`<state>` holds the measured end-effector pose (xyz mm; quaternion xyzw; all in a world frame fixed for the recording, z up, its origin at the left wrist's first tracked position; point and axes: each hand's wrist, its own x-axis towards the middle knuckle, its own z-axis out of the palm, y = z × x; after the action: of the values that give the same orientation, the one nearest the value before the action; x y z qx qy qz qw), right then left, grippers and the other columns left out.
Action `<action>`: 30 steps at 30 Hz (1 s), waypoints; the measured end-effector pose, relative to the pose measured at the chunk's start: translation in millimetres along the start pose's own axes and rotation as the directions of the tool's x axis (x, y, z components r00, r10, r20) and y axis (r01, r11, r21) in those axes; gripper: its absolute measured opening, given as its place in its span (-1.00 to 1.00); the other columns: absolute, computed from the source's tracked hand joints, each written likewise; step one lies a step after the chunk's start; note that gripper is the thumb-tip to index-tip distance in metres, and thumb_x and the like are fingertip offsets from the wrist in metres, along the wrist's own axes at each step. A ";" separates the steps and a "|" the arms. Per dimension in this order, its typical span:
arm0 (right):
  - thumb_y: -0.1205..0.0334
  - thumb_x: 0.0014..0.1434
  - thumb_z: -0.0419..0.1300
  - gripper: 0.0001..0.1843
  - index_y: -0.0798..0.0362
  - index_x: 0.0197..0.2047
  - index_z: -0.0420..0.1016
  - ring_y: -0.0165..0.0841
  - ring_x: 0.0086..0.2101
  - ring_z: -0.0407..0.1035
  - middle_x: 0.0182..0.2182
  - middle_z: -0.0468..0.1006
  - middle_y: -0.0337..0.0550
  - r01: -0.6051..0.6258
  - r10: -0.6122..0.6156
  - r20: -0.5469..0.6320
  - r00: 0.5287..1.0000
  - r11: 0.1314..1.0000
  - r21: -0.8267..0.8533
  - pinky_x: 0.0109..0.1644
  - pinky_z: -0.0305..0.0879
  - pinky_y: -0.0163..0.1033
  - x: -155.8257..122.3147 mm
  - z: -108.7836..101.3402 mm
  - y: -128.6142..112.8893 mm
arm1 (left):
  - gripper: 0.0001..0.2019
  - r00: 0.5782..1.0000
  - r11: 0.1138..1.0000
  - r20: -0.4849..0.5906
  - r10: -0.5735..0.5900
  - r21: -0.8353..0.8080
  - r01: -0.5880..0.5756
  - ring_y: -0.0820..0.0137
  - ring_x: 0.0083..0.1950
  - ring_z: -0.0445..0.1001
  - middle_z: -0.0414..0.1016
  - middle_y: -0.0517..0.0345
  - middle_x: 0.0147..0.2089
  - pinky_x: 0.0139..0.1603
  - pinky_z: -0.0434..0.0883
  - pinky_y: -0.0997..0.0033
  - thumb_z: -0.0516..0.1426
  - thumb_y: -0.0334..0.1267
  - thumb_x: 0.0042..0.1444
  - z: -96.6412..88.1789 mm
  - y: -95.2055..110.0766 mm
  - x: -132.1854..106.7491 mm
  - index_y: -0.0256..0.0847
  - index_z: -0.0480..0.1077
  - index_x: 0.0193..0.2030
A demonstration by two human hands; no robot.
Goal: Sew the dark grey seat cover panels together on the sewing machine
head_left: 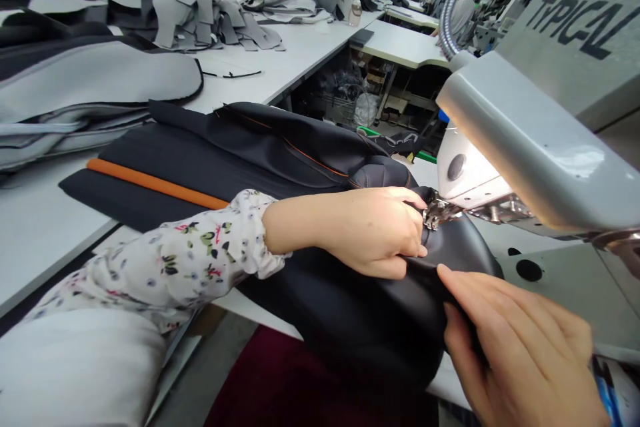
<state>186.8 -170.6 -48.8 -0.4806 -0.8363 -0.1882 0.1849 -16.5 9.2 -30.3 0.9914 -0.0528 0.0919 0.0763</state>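
And here we are: one large, black, leather-like cover (370,307) with orange stitching is lying under the head of the grey-white metal sewing machine (540,140), spreading out left of it. The bare left hand (373,230) is pressing curled fingers onto the cover, right beside the machine's small, shiny metal presser foot (434,215); whether those fingers are also pinching it, I cannot tell. In front of the machine, the bare right hand (525,340) is grasping a folded edge between thumb and forefinger. Doing this well is probably calling for light, even tension, fingertips clear of the foot, and support for the hanging bulk so its weight isn't dragging the edge crooked.

Counting up: two hands are handling one cover at one machine; one flat orange strip (157,183) is crossing the cover, left of the machine; one ribbed silver hose (454,7) is arching above it. Farther left, the grey fabric pieces (100,70) are overlapping too much for counting.
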 end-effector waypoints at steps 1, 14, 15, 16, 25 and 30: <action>0.40 0.34 0.18 -0.51 0.14 0.32 0.39 -0.11 -0.04 0.52 0.00 0.66 0.02 0.004 -0.004 0.001 1.000 1.000 -0.003 0.03 0.17 -0.01 -1.6 0.4 1.1 | -0.69 1.000 1.000 -0.004 -0.001 0.008 0.001 0.17 0.12 0.59 0.69 -0.02 0.03 0.53 0.15 0.10 0.09 -0.29 0.29 -0.6 0.0 0.4 -0.19 0.64 0.02; 0.45 0.38 0.10 -0.62 0.13 0.22 0.48 -0.18 -0.02 0.50 -0.05 0.66 -0.03 -0.025 0.022 0.039 0.999 0.997 0.076 0.03 0.15 0.00 4.4 4.5 6.7 | -0.75 0.998 0.999 -0.056 0.037 0.034 -0.035 0.14 0.01 0.59 0.71 0.02 -0.11 0.46 0.27 0.15 0.11 -0.30 0.24 1.2 -2.7 6.0 -0.14 0.67 -0.18; 0.45 0.40 0.08 -0.66 0.12 0.18 0.49 -0.18 -0.03 0.50 -0.07 0.66 -0.04 -0.049 0.047 0.027 0.999 0.996 0.077 0.03 0.14 0.01 6.6 3.6 5.6 | -0.75 0.997 0.999 -0.064 0.036 0.029 -0.034 0.13 -0.01 0.59 0.70 0.00 -0.13 0.43 0.30 0.14 0.12 -0.30 0.24 1.6 -3.3 5.7 -0.15 0.67 -0.18; 0.44 0.42 0.07 -0.69 0.10 0.14 0.51 -0.18 -0.04 0.50 -0.09 0.67 -0.05 -0.076 0.075 0.014 0.997 0.994 0.073 0.02 0.13 0.02 8.7 2.8 4.4 | -0.75 0.997 0.999 -0.072 0.033 0.023 -0.031 0.12 -0.02 0.58 0.70 -0.02 -0.15 0.39 0.33 0.12 0.12 -0.30 0.23 2.0 -4.0 5.3 -0.17 0.67 -0.17; 0.38 0.42 0.06 -0.77 0.02 0.04 0.48 -0.21 0.01 0.47 -0.02 0.65 -0.16 -0.113 0.101 0.110 0.989 0.988 0.105 0.09 0.23 0.00 17.5 7.1 19.3 | -0.76 0.995 1.000 -0.104 0.009 -0.015 -0.010 0.18 -0.09 0.59 0.68 0.02 -0.18 0.21 0.40 0.13 0.10 -0.31 0.27 2.1 -9.1 4.6 -0.14 0.64 -0.22; 0.36 0.42 0.04 -0.73 -0.01 0.09 0.46 -0.26 -0.07 0.48 -0.07 0.63 -0.19 -0.082 0.066 0.140 0.988 0.990 0.111 0.01 0.20 -0.06 17.3 8.9 27.9 | -0.76 0.989 1.000 -0.148 0.026 0.007 -0.026 0.21 -0.12 0.59 0.68 0.00 -0.20 0.18 0.40 0.14 0.11 -0.32 0.27 2.1 -7.1 3.5 -0.18 0.65 -0.19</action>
<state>201.8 -140.5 -44.1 -0.5114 -0.8381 -0.0990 0.1619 -11.9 15.5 -32.7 0.9813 -0.0597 0.1665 0.0765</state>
